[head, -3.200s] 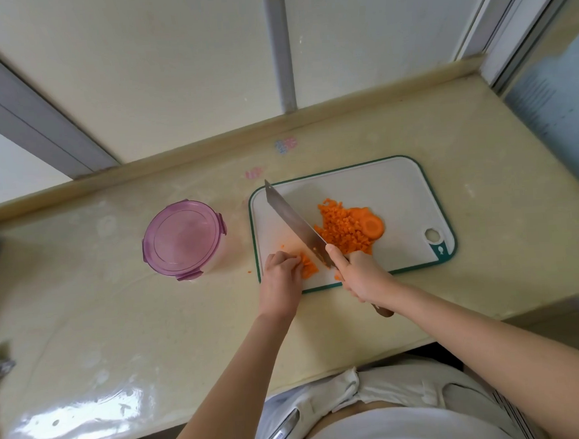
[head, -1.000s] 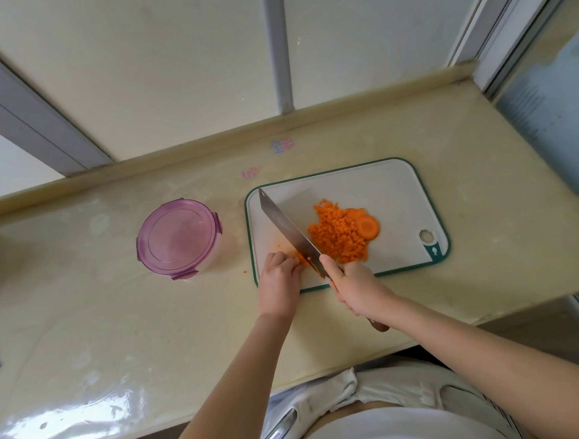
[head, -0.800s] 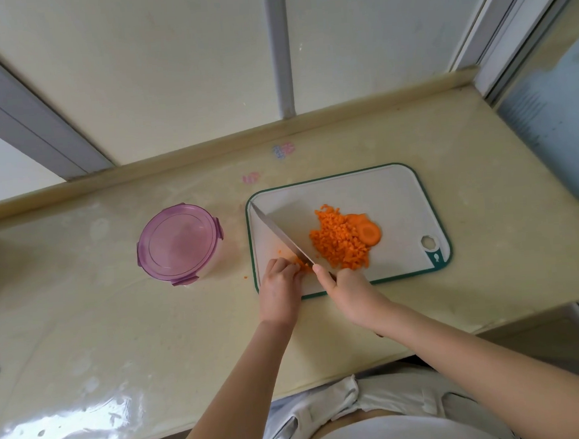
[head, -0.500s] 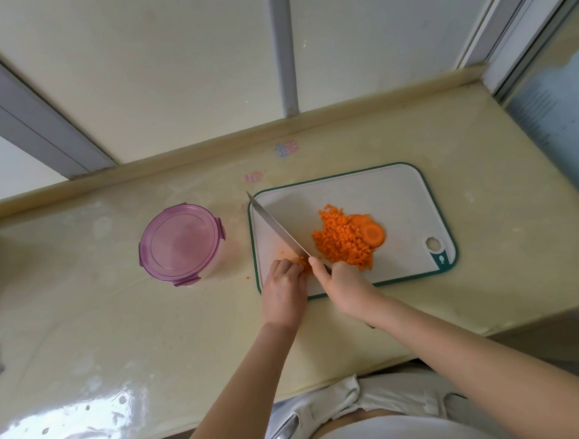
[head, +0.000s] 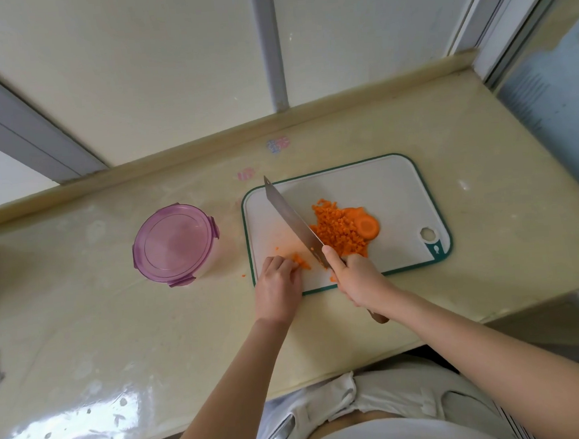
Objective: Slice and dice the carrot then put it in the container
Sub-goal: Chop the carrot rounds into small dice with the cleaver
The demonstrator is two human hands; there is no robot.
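Two heaps of orange carrot lay on the white plastic cutting board with a green rim (head: 381, 185): a large heap of dice (head: 338, 231) with one round carrot slice (head: 367, 227) at its right side, and a small heap of fresh dice (head: 301, 261) near the front left corner. The right hand (head: 357, 276) was clamped around the handle of the broad steel knife (head: 291, 219). Half a second before, the blade stood close against the left fingers; now it had come away to the right and lay between the two heaps. The left hand (head: 277, 282) kept its fingers bent at the small heap; if uncut carrot remained under them, I could not tell. I judged the dicing nearly finished. The round container with the purple lid (head: 175, 244) stood closed on the beige counter (head: 116, 317), left of the board.
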